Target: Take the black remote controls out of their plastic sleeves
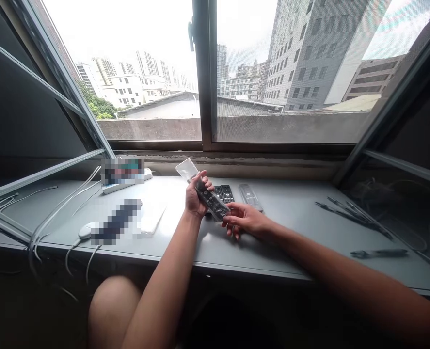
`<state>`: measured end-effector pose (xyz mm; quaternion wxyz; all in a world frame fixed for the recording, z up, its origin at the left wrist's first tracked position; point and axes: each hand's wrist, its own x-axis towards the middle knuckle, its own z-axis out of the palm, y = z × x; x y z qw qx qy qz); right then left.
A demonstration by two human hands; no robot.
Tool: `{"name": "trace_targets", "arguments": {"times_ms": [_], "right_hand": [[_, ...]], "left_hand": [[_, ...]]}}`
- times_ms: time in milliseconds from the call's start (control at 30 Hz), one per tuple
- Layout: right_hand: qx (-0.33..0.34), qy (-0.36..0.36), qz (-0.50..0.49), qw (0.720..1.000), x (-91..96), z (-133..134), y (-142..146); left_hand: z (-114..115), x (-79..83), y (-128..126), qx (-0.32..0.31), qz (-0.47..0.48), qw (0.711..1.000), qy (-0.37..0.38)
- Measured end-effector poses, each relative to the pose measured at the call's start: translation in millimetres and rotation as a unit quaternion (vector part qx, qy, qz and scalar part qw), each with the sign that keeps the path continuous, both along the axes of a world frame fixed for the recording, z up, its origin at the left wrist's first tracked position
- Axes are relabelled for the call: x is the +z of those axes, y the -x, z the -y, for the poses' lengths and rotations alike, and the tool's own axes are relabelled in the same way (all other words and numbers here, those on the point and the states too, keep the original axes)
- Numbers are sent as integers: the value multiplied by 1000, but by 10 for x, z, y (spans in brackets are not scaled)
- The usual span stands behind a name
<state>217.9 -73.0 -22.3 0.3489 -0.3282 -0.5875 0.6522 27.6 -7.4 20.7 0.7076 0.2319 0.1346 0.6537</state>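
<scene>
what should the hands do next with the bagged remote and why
Perhaps bring the right hand up to fold over the top of the clear sleeve: the left hand grips the remote inside, and the sleeve's loose end sticks out beyond that hand.

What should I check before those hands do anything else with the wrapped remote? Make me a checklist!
1. Left hand gripping the wrapped remote: ok, fingers curl around it.
2. Right hand close by: ok, its fingers are at the remote's lower end.
3. Right fingers pinching the plastic: cannot tell, too small to see.
4. Plastic sleeve sealed at its upper end: cannot tell.
5. Two dark remotes in full view: not ok, the left hand and wrapped remote partly hide them.
6. Table supporting the dark remotes: ok.
</scene>
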Motion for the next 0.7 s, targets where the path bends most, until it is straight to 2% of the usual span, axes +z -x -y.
{"name": "trace_targets", "arguments": {"times_ms": [167, 333, 533, 700], "right_hand": [[-40, 4, -7, 999, 10, -6, 16], [-35, 2, -2, 999, 35, 13, 7], [-23, 1, 18, 1000, 21, 6, 0], [-22, -3, 24, 999, 38, 12, -4]], "left_hand": [[1, -51, -55, -28, -6, 999, -15], [13, -72, -70, -64, -14, 998, -13], [-7, -97, -50, -50, -37, 998, 12], [-64, -81, 14, -16, -2, 1000, 26]]}}
